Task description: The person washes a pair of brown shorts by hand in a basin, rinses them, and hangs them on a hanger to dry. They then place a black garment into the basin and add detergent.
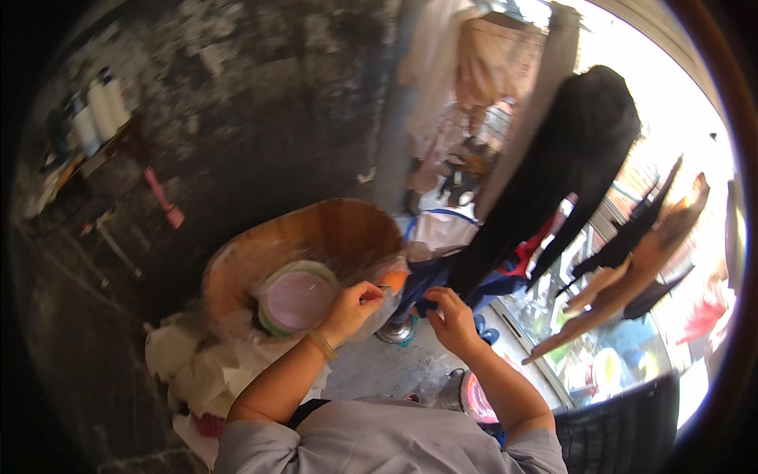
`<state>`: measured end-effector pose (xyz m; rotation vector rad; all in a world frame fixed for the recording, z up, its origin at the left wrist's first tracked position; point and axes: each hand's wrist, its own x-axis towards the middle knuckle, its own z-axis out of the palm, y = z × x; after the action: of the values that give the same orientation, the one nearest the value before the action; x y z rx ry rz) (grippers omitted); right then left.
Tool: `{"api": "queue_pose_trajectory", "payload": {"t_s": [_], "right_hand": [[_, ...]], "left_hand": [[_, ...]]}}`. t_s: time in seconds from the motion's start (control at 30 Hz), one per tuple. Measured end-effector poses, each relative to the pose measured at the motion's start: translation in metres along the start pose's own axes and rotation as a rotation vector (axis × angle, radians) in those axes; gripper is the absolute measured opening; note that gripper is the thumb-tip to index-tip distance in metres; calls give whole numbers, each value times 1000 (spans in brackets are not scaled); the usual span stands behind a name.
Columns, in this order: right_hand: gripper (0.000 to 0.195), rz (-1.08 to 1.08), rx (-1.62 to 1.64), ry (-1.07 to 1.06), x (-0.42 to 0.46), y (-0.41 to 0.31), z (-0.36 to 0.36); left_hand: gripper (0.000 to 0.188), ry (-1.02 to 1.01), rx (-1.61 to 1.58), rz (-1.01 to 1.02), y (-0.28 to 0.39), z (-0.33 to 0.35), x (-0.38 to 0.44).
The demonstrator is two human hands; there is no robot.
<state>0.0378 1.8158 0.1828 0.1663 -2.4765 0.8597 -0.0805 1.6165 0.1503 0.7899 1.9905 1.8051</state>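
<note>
My left hand (350, 311) is raised over the near right side of a wooden tub (349, 228), its thumb and fingertips drawn together. Whether something thin sits between them cannot be made out. Just beyond those fingertips is an orange object (393, 279) at the tub's rim. Clear plastic film (260, 255) lines the tub, and a pale pink basin (299, 299) with a green rim rests inside. My right hand (453, 320) has curled fingers in front of dark blue cloth (429, 275). I cannot tell if it grips that cloth.
Black trousers (551, 160) hang at the right, with tan garments (639, 272) beyond. Blue slippers (487, 330), a metal base (395, 332) and a pink container (478, 397) stand on the floor. Bottles (100, 112) line a wall shelf. Crumpled pale sheeting (201, 355) lies beside the tub.
</note>
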Motion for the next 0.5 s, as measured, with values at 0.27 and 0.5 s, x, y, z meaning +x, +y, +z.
{"api": "queue_pose_trajectory", "payload": {"t_s": [0.27, 0.5], "right_hand": [[28, -159, 321, -413, 18, -55, 92], [24, -290, 489, -694, 3, -70, 127]], "left_hand": [[14, 350, 8, -96, -21, -77, -96], [18, 703, -58, -250, -34, -81, -190]]}}
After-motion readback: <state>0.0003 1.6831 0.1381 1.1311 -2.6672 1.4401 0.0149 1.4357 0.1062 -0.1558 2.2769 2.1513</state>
